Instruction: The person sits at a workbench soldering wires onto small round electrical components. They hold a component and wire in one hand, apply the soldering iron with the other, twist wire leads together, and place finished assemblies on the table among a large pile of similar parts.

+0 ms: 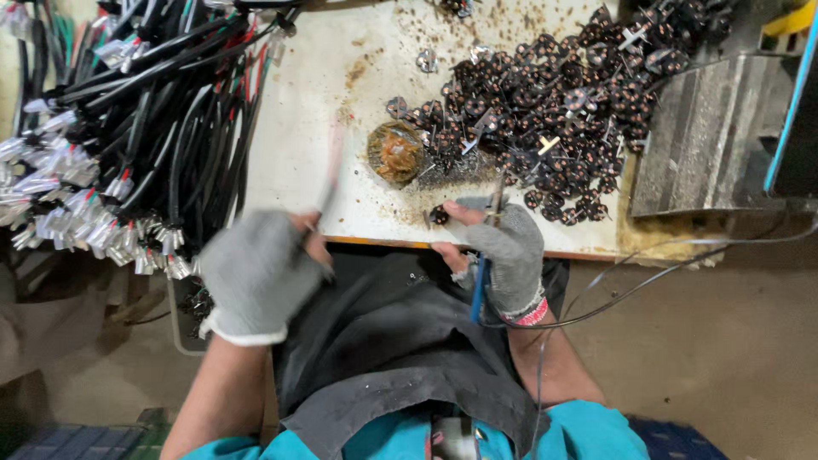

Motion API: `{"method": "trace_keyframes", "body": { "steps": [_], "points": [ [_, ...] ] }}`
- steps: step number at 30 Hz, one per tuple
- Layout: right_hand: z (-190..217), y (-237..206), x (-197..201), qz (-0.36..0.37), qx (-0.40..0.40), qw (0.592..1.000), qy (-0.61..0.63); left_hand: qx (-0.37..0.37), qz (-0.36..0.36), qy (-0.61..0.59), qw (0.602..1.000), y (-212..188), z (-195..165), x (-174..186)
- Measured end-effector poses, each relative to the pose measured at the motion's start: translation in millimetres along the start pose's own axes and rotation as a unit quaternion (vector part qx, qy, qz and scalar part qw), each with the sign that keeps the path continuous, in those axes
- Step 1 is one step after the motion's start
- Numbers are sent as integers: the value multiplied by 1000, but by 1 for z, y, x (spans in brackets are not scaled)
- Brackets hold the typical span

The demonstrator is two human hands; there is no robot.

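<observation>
- On the stained white worktable (298, 128) in front of me, a big heap of small dark coil parts (554, 111) with copper windings spreads from twelve toward two o'clock.
- At the heap's nine o'clock edge sits a round tin of brownish paste (396, 153), just beside the nearest parts.
- From nine to eleven o'clock a thick bundle of black cables (128, 128) with silvery wrapped ends hangs over the table's side, close to my left hand.
- At three o'clock a grey ribbed metal block (707, 136) borders the heap.
- My left hand (256, 277), in a grey fingerless glove, hovers at the table's near edge, blurred; its fingers pinch a thin rod (328, 192) that points toward twelve o'clock.
- My right hand (503, 251), gloved alike with a red-patterned cuff, rests at the table edge, fingers closed around a blue-handled soldering iron (486, 255) whose tip points up toward the heap.
- One single coil part (439, 215) lies on the table just at nine o'clock of my right fingertips.
- A thin grey cord (648, 277) runs from that hand off toward three o'clock.
- A dark apron (400, 341) covers my lap at six o'clock.
</observation>
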State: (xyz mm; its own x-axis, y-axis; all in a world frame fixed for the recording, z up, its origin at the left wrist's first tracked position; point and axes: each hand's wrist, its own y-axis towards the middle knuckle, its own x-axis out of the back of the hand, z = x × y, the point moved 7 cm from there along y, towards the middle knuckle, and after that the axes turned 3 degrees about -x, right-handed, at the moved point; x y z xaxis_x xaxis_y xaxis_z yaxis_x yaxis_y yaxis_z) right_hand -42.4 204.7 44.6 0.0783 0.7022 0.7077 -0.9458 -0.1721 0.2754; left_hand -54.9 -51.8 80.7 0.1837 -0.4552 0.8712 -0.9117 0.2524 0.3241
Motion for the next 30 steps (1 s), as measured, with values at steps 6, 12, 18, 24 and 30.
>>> {"method": "trace_keyframes", "body": {
  "steps": [6,12,18,24,30],
  "points": [
    [25,-5,18,-45,-192,898,392,-141,68,-169,973,-35,-58,-35],
    [36,-20,27,78,-275,921,265,-82,217,-201,952,-40,-56,-55],
    [9,-44,-22,49,-194,939,278,252,284,-572,727,-52,-59,-95],
    [5,-55,-6,23,-216,939,266,116,174,-452,867,-40,-60,-90],
    [14,-38,9,2,-207,936,284,170,175,-455,856,-38,-55,-85]
  ]
}}
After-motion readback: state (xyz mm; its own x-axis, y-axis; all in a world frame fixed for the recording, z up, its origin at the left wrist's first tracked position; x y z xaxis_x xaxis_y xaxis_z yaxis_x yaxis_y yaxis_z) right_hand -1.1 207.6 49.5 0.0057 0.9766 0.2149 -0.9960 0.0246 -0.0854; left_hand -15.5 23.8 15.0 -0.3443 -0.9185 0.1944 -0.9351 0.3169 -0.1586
